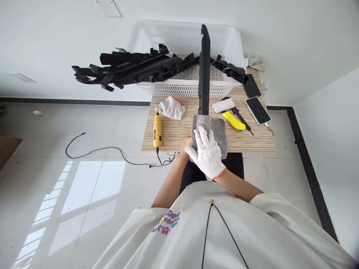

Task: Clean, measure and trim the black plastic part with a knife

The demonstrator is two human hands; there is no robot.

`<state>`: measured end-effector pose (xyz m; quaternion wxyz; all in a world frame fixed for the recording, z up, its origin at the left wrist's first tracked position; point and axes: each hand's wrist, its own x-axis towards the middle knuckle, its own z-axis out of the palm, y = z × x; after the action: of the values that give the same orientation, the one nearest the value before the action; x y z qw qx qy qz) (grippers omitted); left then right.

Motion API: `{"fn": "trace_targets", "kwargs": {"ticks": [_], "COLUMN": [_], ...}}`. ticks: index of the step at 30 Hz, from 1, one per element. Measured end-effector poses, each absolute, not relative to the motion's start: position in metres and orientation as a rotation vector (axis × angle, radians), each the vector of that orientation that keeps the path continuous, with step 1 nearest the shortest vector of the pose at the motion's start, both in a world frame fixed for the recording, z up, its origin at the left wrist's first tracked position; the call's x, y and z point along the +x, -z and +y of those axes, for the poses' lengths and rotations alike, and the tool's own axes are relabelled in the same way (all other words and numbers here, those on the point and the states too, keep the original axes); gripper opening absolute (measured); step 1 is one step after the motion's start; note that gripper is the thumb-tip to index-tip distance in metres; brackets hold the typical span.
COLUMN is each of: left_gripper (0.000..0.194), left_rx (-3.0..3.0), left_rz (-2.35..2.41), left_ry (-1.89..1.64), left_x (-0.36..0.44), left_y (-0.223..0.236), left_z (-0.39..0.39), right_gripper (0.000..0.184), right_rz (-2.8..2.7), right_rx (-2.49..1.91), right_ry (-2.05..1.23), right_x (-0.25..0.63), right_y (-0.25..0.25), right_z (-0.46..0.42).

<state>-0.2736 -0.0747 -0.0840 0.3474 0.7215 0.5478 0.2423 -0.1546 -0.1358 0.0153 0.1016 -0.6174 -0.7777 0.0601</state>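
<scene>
A long, narrow matte-black plastic strip [204, 74] extends away over the worktop [252, 144], its near end under a fuzzy grey cloth [221, 136]. The white-gloved right hand [206, 151] lies on the cloth, fingers slightly spread; the bare left hand's [185, 145] fingers are hidden, their grip unclear.

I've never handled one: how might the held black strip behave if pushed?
The strip looks stiff, jutting past the gray cloth without visible sag. It's probably light, being slim, and its long far end might swing if pushed.
</scene>
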Motion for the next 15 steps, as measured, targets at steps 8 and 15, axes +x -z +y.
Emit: {"fn": "trace_targets", "kwargs": {"ticks": [8, 15], "left_gripper": [0.039, 0.023], "left_rx": [1.93, 1.976], "left_rz": [1.457, 1.415], "left_ry": [-0.461, -0.499], "left_x": [-0.269, -0.271], "left_y": [0.052, 0.053], "left_z": [-0.075, -0.077], "right_gripper": [0.059, 0.06], "right_rz": [-2.373, -2.193], "right_rx": [-1.725, -1.861], "right_ry": [-0.19, -0.179], "right_x": [-0.137, -0.137], "right_y": [-0.006, -0.004], "right_z": [-0.162, -0.104]}}
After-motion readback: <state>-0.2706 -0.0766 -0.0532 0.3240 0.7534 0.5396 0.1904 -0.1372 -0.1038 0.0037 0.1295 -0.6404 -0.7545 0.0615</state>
